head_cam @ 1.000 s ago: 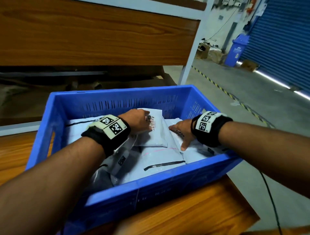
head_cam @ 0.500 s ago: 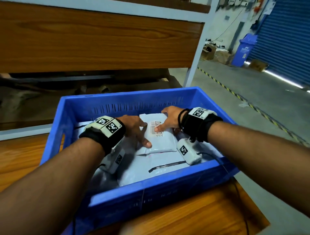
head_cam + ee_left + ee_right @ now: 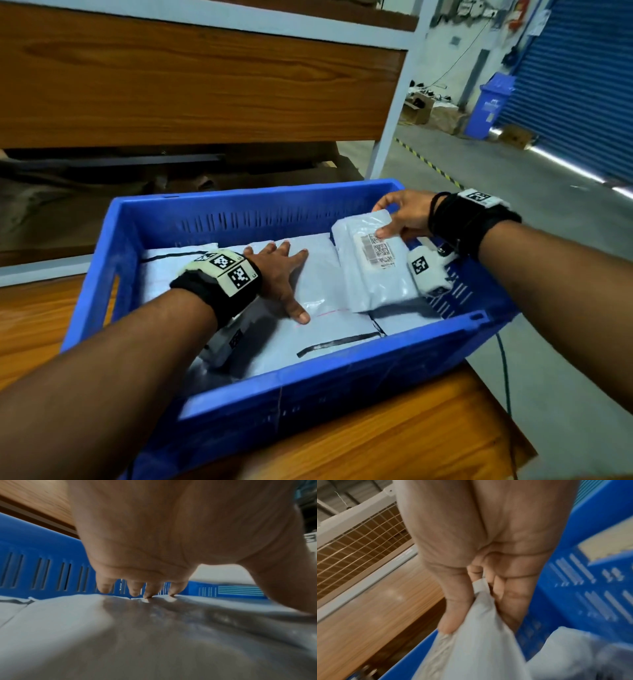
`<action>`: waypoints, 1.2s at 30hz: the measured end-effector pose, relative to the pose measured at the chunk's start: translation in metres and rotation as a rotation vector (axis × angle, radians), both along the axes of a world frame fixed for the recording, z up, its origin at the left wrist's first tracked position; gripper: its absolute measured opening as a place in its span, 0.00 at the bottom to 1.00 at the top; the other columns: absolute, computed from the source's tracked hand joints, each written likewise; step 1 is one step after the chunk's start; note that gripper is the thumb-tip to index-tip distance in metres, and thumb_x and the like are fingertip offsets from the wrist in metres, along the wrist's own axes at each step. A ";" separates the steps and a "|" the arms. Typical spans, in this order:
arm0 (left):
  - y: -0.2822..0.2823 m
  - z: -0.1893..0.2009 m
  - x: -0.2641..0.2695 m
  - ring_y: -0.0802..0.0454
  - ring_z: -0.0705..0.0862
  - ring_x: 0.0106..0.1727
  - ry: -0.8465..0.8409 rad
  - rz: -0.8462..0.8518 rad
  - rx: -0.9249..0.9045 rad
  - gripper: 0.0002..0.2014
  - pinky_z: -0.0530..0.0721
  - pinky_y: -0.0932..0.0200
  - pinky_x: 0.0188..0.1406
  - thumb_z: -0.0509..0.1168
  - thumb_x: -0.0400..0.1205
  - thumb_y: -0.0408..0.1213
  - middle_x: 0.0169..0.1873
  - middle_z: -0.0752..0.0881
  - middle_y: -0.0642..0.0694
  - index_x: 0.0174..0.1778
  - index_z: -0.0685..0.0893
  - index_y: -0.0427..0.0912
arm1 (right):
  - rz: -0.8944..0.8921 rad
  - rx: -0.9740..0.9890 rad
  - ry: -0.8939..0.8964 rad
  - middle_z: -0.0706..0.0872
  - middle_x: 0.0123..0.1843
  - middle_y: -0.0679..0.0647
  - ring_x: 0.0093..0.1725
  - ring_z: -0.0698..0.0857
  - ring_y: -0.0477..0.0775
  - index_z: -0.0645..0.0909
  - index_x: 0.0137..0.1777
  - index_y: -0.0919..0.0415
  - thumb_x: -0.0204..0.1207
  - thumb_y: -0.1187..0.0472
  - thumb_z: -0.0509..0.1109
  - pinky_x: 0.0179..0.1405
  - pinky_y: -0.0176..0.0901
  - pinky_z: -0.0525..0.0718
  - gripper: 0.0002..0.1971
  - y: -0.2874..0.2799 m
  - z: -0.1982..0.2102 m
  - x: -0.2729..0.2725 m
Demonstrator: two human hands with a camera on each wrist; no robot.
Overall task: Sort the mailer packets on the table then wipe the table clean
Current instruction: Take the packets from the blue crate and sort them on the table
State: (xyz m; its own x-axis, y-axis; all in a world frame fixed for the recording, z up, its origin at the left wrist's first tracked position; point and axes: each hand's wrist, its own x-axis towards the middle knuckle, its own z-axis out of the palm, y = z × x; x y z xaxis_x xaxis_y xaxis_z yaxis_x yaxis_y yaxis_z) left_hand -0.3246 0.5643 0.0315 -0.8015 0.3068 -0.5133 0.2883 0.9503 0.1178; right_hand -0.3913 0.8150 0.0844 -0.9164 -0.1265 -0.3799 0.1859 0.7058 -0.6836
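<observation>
A blue plastic crate (image 3: 308,387) stands on the wooden table (image 3: 394,445) and holds several white mailer packets. My right hand (image 3: 397,219) pinches the top edge of a small labelled packet (image 3: 373,267) and holds it tilted above the crate's right side; the right wrist view shows thumb and fingers (image 3: 453,615) closed on the packet (image 3: 471,649). My left hand (image 3: 284,274) lies flat with fingers spread on a large white mailer (image 3: 325,308) in the crate's middle. The fingertips (image 3: 147,593) touch that mailer (image 3: 120,635) in the left wrist view.
A wooden shelf unit with a white frame (image 3: 394,102) rises right behind the crate. The table's right edge drops to a concrete floor (image 3: 548,240) with a blue bin (image 3: 489,106) and a blue roller shutter (image 3: 582,85) beyond. A black cable (image 3: 505,377) hangs off the right.
My right hand took hold of the labelled packet and lifted it up to the right, out of the crate's middle. My left hand let go of it and spread flat on the mailer below.
</observation>
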 end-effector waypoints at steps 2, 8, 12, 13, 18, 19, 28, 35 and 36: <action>0.001 -0.003 -0.001 0.42 0.37 0.84 0.005 0.004 0.001 0.63 0.38 0.30 0.79 0.72 0.63 0.70 0.84 0.36 0.44 0.83 0.36 0.56 | 0.033 0.161 -0.006 0.85 0.35 0.58 0.23 0.84 0.50 0.79 0.55 0.60 0.67 0.71 0.80 0.21 0.43 0.85 0.19 0.008 -0.011 -0.002; 0.000 -0.009 -0.005 0.43 0.36 0.84 -0.004 0.010 0.003 0.62 0.37 0.32 0.79 0.69 0.63 0.72 0.84 0.36 0.45 0.83 0.36 0.57 | 0.347 0.797 0.093 0.85 0.62 0.57 0.58 0.83 0.58 0.78 0.68 0.55 0.69 0.52 0.80 0.54 0.42 0.78 0.28 -0.007 -0.043 -0.003; 0.001 -0.009 -0.008 0.42 0.36 0.84 -0.013 0.004 -0.008 0.62 0.38 0.31 0.79 0.69 0.63 0.72 0.84 0.36 0.45 0.83 0.36 0.57 | 0.435 0.793 0.093 0.76 0.75 0.53 0.70 0.77 0.58 0.71 0.76 0.48 0.69 0.46 0.79 0.64 0.45 0.74 0.36 -0.008 -0.030 0.006; 0.001 -0.009 -0.008 0.42 0.36 0.84 -0.020 0.005 -0.009 0.62 0.37 0.31 0.79 0.69 0.63 0.72 0.84 0.36 0.45 0.83 0.36 0.57 | 0.460 0.785 0.046 0.73 0.77 0.51 0.73 0.74 0.57 0.68 0.78 0.44 0.68 0.45 0.80 0.68 0.46 0.72 0.39 -0.008 -0.028 0.010; 0.004 -0.010 -0.006 0.42 0.37 0.84 -0.003 0.001 -0.009 0.62 0.39 0.31 0.79 0.70 0.64 0.72 0.84 0.36 0.45 0.83 0.37 0.57 | 0.568 0.889 -0.071 0.69 0.80 0.51 0.76 0.71 0.57 0.60 0.82 0.40 0.67 0.45 0.80 0.72 0.45 0.69 0.45 -0.009 -0.050 0.024; 0.004 -0.010 -0.004 0.42 0.37 0.84 0.002 0.000 -0.007 0.62 0.39 0.31 0.79 0.70 0.64 0.71 0.84 0.37 0.45 0.83 0.37 0.57 | 0.572 0.904 -0.066 0.68 0.81 0.51 0.77 0.70 0.58 0.60 0.82 0.40 0.68 0.45 0.80 0.72 0.46 0.68 0.45 -0.010 -0.050 0.024; -0.009 0.007 -0.008 0.33 0.47 0.83 0.016 0.112 -0.039 0.65 0.54 0.29 0.79 0.77 0.57 0.68 0.84 0.47 0.42 0.84 0.46 0.59 | 0.741 1.052 -0.161 0.70 0.79 0.51 0.75 0.73 0.56 0.58 0.83 0.45 0.72 0.47 0.77 0.71 0.43 0.69 0.43 -0.016 -0.039 0.026; -0.018 0.031 -0.008 0.48 0.71 0.76 0.092 0.153 0.046 0.50 0.68 0.56 0.72 0.82 0.62 0.55 0.75 0.74 0.47 0.79 0.68 0.47 | 0.745 0.835 0.117 0.60 0.84 0.46 0.82 0.62 0.54 0.51 0.84 0.39 0.73 0.32 0.66 0.81 0.51 0.59 0.42 -0.056 0.000 0.021; -0.020 0.031 -0.008 0.50 0.76 0.72 0.062 0.161 0.003 0.47 0.72 0.58 0.68 0.83 0.61 0.54 0.71 0.78 0.48 0.76 0.73 0.47 | 0.768 0.810 0.120 0.59 0.85 0.47 0.82 0.61 0.54 0.49 0.84 0.38 0.72 0.32 0.66 0.81 0.53 0.58 0.44 -0.065 -0.001 0.023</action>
